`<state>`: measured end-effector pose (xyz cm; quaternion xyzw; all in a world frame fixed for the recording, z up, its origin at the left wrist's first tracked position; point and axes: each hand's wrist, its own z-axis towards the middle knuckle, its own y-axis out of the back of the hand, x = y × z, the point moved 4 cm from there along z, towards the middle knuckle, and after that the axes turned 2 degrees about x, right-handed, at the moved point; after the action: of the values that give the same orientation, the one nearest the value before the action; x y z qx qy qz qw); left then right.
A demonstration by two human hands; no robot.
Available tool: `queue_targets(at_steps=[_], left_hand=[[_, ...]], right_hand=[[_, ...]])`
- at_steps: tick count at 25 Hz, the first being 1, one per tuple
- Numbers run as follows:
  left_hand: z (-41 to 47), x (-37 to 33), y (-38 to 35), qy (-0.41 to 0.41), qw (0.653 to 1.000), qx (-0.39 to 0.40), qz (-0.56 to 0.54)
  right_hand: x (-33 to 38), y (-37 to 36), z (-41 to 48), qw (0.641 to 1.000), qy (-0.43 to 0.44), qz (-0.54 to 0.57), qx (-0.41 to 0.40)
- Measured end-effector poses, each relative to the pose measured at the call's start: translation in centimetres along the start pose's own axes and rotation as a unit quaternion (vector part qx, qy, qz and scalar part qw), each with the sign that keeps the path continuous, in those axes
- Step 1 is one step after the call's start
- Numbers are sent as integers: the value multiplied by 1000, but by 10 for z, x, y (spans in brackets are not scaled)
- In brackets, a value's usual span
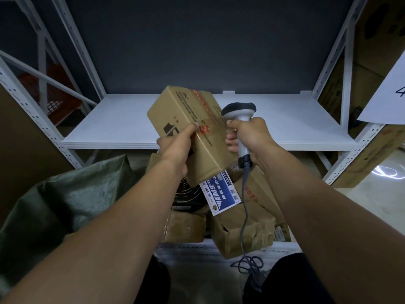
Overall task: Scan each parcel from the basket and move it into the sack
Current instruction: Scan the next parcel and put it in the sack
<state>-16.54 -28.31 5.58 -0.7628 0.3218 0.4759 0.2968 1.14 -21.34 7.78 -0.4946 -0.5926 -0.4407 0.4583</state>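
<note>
Evidently the parcel (188, 119) hangs tilted in front of the shelf (109, 123), the left hand (175, 148) curled round its near end, while the right hand (252, 139) grips the scanner (240, 110) handle alongside. No label shows on the visible faces, so a scan may miss. A one-handed grip might slip, dropping it into the basket (186, 249) below the shelf, not the sack (72, 194).

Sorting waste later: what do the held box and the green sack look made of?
The held box: brown cardboard, matte, with folded edges and red-printed tape. The green sack: seemingly woven plastic, faintly shiny, with a fine weave and stiff creases.
</note>
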Motion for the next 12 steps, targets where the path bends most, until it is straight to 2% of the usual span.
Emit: queue_targets(at_steps=[3, 7, 10, 12], left_hand=[[-4, -15, 10, -70, 994, -55, 67], [-16, -38, 18, -184, 970, -68, 144], [-29, -56, 23, -268, 934, -79, 223], [-40, -69, 23, -319, 892, -83, 311]], right_hand=[[13, -5, -6, 1000, 18, 3, -4], [37, -4, -17, 998, 45, 28, -34], [55, 0, -25, 996, 64, 34, -56], [69, 2, -31, 993, 78, 47, -70]])
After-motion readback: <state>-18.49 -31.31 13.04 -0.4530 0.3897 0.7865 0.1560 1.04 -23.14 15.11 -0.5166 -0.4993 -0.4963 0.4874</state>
